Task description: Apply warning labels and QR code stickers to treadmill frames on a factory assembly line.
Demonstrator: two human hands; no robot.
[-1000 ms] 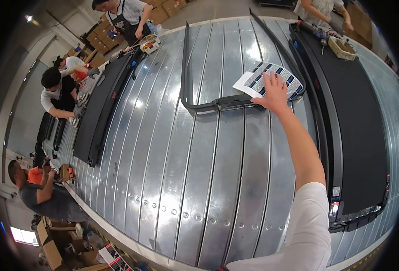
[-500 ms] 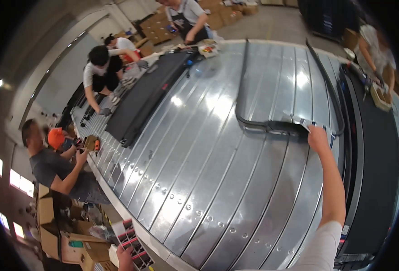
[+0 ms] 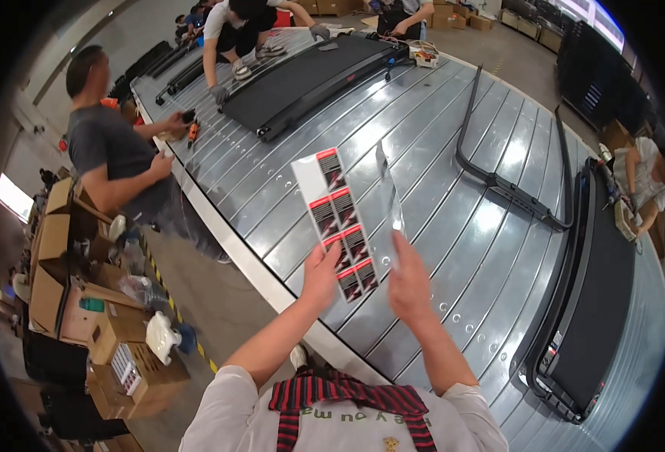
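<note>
My left hand (image 3: 320,277) grips the lower part of a label sheet (image 3: 331,200), white with rows of black and red stickers, held up above the metal-slatted table (image 3: 268,207). Just right of it, my right hand (image 3: 410,285) is closed on a thin sheet (image 3: 389,184), blurred and seen nearly edge-on, so its print cannot be read. The two sheets stand side by side, a small gap between them. Farther right, a black U-shaped frame (image 3: 507,188) lies on the slats, apart from both hands.
Long black treadmill-like decks lie at the far left (image 3: 310,87) and the right (image 3: 592,286). A person in a dark shirt (image 3: 117,143) stands at the left edge; others work at the far side and right. Open cardboard boxes (image 3: 140,339) stand on the floor at left.
My right hand has drawn back from the U-shaped frame to the middle, holding a thin sheet. My left hand has raised the label sheet from the lower left over the table. The view has shifted.
</note>
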